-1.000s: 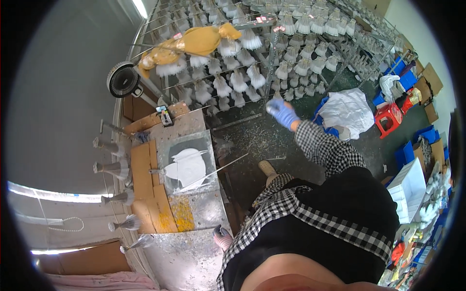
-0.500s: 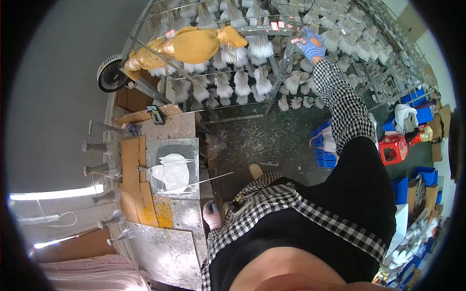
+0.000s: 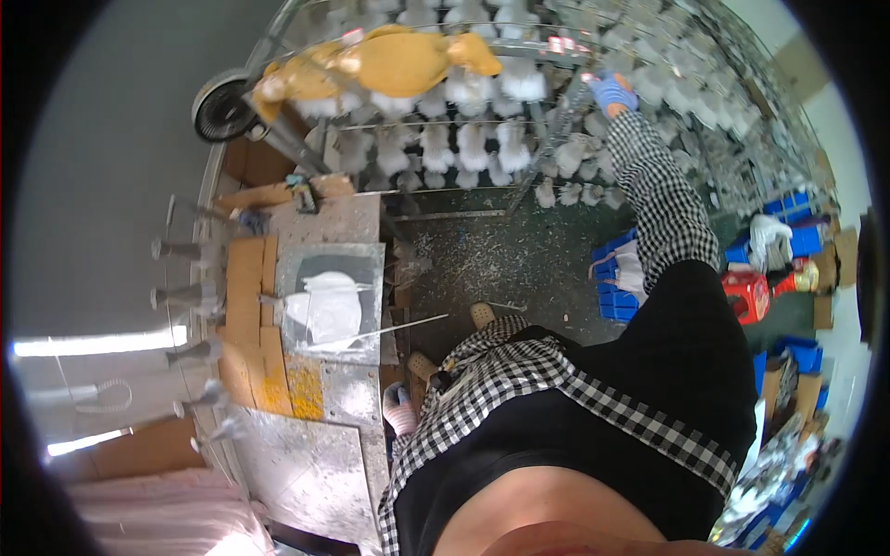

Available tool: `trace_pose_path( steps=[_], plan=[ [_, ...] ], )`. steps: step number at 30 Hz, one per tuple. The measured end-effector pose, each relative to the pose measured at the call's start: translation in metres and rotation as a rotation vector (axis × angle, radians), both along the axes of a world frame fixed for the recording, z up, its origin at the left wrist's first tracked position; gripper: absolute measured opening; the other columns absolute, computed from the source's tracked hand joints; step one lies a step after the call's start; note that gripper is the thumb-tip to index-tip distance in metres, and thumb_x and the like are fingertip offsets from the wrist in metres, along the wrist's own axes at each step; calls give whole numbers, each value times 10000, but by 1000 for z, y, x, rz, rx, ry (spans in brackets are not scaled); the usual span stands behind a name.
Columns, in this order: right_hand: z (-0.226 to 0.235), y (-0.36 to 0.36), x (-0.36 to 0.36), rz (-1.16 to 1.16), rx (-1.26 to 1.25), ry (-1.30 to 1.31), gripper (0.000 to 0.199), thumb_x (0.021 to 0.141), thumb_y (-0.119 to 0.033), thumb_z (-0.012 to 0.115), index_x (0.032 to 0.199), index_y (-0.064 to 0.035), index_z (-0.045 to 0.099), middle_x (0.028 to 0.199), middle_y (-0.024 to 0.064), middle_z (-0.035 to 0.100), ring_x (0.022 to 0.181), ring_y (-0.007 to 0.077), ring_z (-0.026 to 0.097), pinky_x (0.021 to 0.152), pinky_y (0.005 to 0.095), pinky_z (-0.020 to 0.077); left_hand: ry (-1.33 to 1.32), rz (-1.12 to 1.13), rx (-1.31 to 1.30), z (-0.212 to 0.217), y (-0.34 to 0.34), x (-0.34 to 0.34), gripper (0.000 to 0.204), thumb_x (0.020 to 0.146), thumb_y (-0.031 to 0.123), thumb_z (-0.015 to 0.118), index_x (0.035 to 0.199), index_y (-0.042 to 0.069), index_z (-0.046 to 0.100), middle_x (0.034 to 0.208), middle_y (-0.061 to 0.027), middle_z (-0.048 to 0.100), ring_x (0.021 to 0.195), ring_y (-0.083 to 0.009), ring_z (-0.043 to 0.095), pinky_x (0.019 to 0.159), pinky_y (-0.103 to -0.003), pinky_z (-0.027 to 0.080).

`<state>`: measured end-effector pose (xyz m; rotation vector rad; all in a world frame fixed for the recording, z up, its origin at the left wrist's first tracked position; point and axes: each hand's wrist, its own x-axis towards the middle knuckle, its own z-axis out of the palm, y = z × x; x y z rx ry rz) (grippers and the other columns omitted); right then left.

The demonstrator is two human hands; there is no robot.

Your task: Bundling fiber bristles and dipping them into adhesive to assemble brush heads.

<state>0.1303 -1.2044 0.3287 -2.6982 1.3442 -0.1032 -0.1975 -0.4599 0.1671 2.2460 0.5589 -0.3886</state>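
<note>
Blue-lavender fabric gloved the person's right hand (image 3: 613,91), which was extended at the end of a black-and-white checked sleeve, beside the upright of a metal rack (image 3: 526,44). I could not tell whether its fingers were grasping the frame or something else, or were released. Rows of pale, flared bundles (image 3: 436,145) hung from the rack, in front of the person and around that hand. The left hand (image 3: 400,409), in a pink striped glove with dark fingertips, was low beside the counter's edge, fingers seemingly curled; I could not make out anything in its grasp.

On the counter (image 3: 306,463) lay a grey board (image 3: 369,269) with a rounded white object (image 3: 329,313), a thin stick (image 3: 408,326) jutting past the edge. Yellow flecks (image 3: 306,391) and cardboard (image 3: 245,287) lay near. A mustard-coloured wrapped bundle (image 3: 403,65) stretched across the rack, beside a black fan (image 3: 221,111).
</note>
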Motion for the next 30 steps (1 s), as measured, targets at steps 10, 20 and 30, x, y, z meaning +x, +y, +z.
trace_pose_path(
  steps=[10,20,30],
  plan=[
    [-97,112,-54,98,564,-424,623,793,-529,751,1081,20,689,1024,150,707,901,280,606,815,401,466,-172,186,-5,18,101,4,144,916,55,592,1009,42,700,878,-131,705,846,-194,664,813,-330,527],
    [-98,624,-24,774,1341,-185,315,842,-328,781,944,-41,700,780,-38,574,728,83,513,647,268,423,-379,145,337,90,259,43,209,866,84,641,1072,54,653,993,-211,663,938,-417,622,826,-455,509],
    [27,959,108,740,1793,-62,370,798,-407,808,827,-68,663,683,-22,542,598,75,489,533,252,395,-553,150,966,216,481,190,504,804,281,760,1235,93,580,1186,-149,622,1139,-338,557,991,-434,452]
  ],
)
